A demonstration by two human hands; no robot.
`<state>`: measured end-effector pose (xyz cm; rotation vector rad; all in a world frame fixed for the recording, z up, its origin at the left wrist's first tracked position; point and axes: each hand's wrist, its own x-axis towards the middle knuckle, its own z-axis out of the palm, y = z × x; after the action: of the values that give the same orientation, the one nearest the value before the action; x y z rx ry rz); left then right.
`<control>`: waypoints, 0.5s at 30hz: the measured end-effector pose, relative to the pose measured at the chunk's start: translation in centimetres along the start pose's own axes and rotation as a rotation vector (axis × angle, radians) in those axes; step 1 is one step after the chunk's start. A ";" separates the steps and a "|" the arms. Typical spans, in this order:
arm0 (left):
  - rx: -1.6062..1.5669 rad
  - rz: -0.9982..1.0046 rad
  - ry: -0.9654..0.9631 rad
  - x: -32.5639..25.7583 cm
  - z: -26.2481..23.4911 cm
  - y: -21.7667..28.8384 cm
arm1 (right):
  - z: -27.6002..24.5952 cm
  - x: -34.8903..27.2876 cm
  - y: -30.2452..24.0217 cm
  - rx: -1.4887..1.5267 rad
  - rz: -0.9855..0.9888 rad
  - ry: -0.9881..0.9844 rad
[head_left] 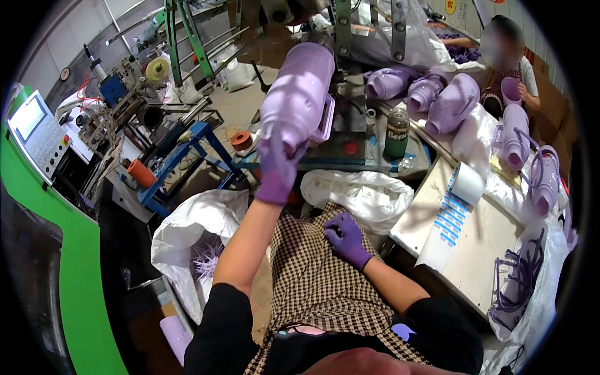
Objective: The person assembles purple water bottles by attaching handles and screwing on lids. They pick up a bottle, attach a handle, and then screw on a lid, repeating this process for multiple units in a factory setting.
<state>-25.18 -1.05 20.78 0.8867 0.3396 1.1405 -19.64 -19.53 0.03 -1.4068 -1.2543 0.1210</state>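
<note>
Workshop floor crowded with machinery: a green-framed machine with a control panel [36, 134] stands at the far left, and a blue metal frame [187, 156] with orange spools sits behind the raised arm. Left hand [278, 165], in a purple glove, is lifted well above the lap with its fingers wrapped around the lower end of a lilac plastic jug shell [299, 94] — the shell is held upright and slightly tilted, its moulded handle facing right, in front of a dark press base [340, 140]. Right hand [347, 240], also gloved in purple, rests on the checked apron [312, 281] covering the person's lap; its fingers are loosely curled and hold nothing. A white sack [187, 231] at lower left, just beside the left forearm, contains purple plastic trimmings. A second white bag [365, 194] lies crumpled just beyond the right hand. To the right, a pale worktable [481, 240] carries a roll of blue-and-white labels [459, 200] unwound toward its near edge. More lilac shells [431, 94] lie on their sides on the bench behind, near a dark jar [396, 132]. Another person [509, 69] sits at the upper right holding a purple cup-shaped part — with further shells [531, 156] stacked nearby.
</note>
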 end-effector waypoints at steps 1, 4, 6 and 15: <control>0.068 -0.058 -0.053 1.7 2.8 -0.7 | -0.3 -0.2 0.5 -0.026 0.011 0.010; 0.314 0.034 0.087 10.8 6.7 -3.8 | -0.2 -0.1 0.6 -0.031 -0.008 -0.005; 0.804 0.592 0.237 19.4 3.6 -4.4 | 1.5 0.3 -0.4 -0.008 -0.032 -0.070; 1.533 1.141 -0.242 16.1 5.7 -4.9 | -0.1 0.1 1.6 -0.092 -0.051 -0.009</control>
<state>-11.75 10.13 23.75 2.7843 0.5140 1.6966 -18.57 -19.16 -1.11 -1.4528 -1.3158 0.0351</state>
